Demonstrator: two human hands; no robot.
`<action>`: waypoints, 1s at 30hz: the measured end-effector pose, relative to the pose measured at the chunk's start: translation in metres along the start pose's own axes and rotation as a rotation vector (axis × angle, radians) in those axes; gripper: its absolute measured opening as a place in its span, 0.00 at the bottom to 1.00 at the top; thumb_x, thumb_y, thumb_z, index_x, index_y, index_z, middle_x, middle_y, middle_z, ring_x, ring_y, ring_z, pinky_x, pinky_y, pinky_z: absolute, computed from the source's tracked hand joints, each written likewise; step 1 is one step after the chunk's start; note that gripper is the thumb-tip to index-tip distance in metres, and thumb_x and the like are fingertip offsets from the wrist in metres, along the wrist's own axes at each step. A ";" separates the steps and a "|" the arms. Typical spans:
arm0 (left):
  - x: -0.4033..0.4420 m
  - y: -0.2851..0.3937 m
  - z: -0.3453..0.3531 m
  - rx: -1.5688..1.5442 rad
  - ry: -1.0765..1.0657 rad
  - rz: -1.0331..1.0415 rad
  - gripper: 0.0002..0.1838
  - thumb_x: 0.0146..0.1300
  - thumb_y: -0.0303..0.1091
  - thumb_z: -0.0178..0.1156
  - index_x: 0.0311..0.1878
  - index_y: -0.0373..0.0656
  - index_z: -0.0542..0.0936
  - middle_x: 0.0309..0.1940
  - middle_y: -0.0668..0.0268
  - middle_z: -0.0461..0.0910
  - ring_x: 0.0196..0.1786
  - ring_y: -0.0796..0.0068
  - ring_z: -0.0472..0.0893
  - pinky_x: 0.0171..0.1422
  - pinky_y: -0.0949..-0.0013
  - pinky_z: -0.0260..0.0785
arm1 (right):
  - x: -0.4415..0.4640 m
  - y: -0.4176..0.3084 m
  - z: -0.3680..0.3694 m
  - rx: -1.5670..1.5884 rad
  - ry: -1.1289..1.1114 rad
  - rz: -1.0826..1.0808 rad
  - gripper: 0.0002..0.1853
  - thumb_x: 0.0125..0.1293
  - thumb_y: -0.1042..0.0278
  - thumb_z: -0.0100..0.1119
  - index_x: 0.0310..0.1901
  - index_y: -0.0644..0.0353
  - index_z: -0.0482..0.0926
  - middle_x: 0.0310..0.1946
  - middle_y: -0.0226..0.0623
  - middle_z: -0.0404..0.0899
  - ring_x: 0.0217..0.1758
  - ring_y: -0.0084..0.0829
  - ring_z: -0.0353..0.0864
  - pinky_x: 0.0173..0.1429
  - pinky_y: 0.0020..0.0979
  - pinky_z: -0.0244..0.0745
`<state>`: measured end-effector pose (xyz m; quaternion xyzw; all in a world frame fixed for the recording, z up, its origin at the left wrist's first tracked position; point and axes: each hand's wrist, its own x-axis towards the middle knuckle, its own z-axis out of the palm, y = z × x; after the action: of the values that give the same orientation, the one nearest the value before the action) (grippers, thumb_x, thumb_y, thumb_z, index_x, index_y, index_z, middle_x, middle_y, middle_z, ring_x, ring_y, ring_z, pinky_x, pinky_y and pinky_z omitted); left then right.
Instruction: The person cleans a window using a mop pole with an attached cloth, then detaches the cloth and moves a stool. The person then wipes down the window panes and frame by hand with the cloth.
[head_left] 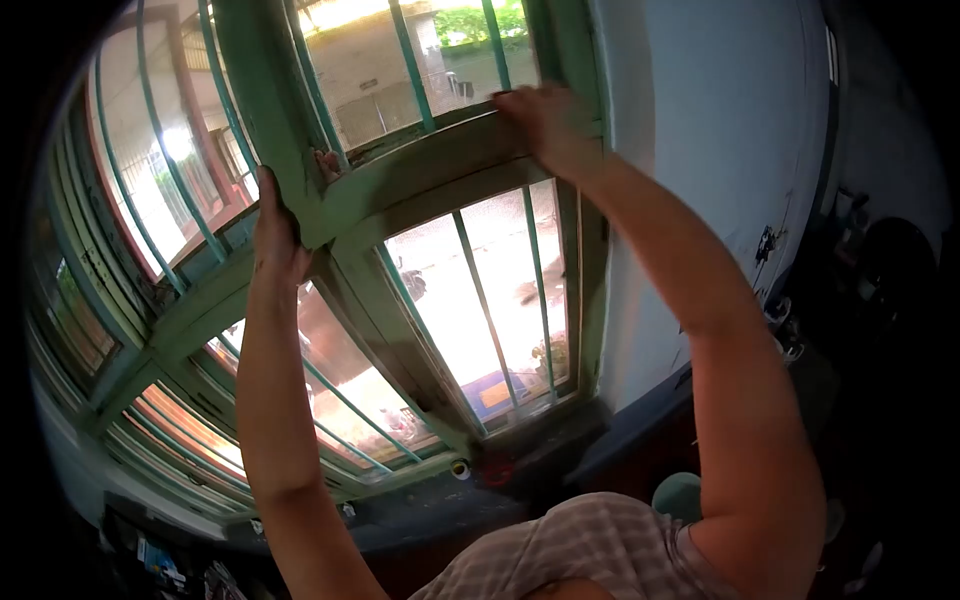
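Observation:
A green wooden window frame (410, 185) with upright teal bars fills the middle and left of the head view. My left hand (280, 235) is closed around its thick upright post, the thumb on the left side and fingertips showing at the right. My right hand (550, 130) is raised higher, at the right end of the horizontal rail below the upper pane. Its fingers point left along the rail's top edge. Motion blurs them, and whether anything lies under them is hidden.
A pale wall (700, 150) stands right of the window. On the dark sill (540, 445) are a small round yellow-and-white item (460, 469) and a blurred red thing (496, 470). Dark clutter lies at the far right, and more items (160, 560) at lower left.

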<state>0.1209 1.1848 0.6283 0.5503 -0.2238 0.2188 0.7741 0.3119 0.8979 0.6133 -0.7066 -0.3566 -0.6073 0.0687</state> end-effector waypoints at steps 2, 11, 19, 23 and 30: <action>-0.003 0.002 0.005 0.035 0.018 0.016 0.34 0.67 0.59 0.34 0.55 0.35 0.68 0.52 0.56 0.72 0.56 0.64 0.72 0.62 0.64 0.66 | -0.020 0.046 -0.017 -0.151 -0.103 0.092 0.21 0.58 0.73 0.47 0.55 0.49 0.70 0.45 0.29 0.75 0.43 0.37 0.75 0.47 0.40 0.71; -0.003 0.001 0.008 0.098 0.068 0.035 0.34 0.67 0.61 0.32 0.54 0.37 0.69 0.50 0.57 0.74 0.53 0.66 0.73 0.60 0.65 0.67 | 0.034 0.051 -0.051 -0.396 -0.388 0.270 0.09 0.61 0.68 0.47 0.40 0.56 0.76 0.39 0.35 0.76 0.47 0.39 0.75 0.43 0.39 0.75; -0.001 0.000 0.008 0.097 0.077 0.025 0.34 0.67 0.60 0.32 0.54 0.37 0.70 0.49 0.59 0.75 0.53 0.68 0.73 0.59 0.66 0.67 | -0.041 0.078 -0.007 -0.240 -0.329 0.395 0.11 0.62 0.69 0.44 0.43 0.56 0.75 0.41 0.43 0.74 0.48 0.44 0.74 0.47 0.43 0.73; 0.005 -0.004 0.000 0.044 0.058 0.021 0.34 0.67 0.60 0.32 0.53 0.38 0.70 0.49 0.58 0.74 0.53 0.68 0.74 0.59 0.66 0.67 | 0.004 0.100 -0.043 -0.152 -0.109 0.602 0.16 0.61 0.68 0.45 0.52 0.51 0.73 0.46 0.42 0.72 0.48 0.46 0.74 0.48 0.43 0.73; 0.004 -0.004 0.001 0.050 0.096 0.003 0.33 0.67 0.60 0.32 0.52 0.38 0.71 0.50 0.58 0.73 0.52 0.68 0.74 0.59 0.65 0.67 | 0.079 0.150 0.032 -0.266 0.277 0.116 0.26 0.61 0.73 0.42 0.63 0.46 0.63 0.66 0.41 0.56 0.59 0.49 0.67 0.56 0.41 0.71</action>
<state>0.1264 1.1830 0.6284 0.5578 -0.1816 0.2518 0.7698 0.4261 0.8379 0.7276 -0.6386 -0.2191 -0.7354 0.0581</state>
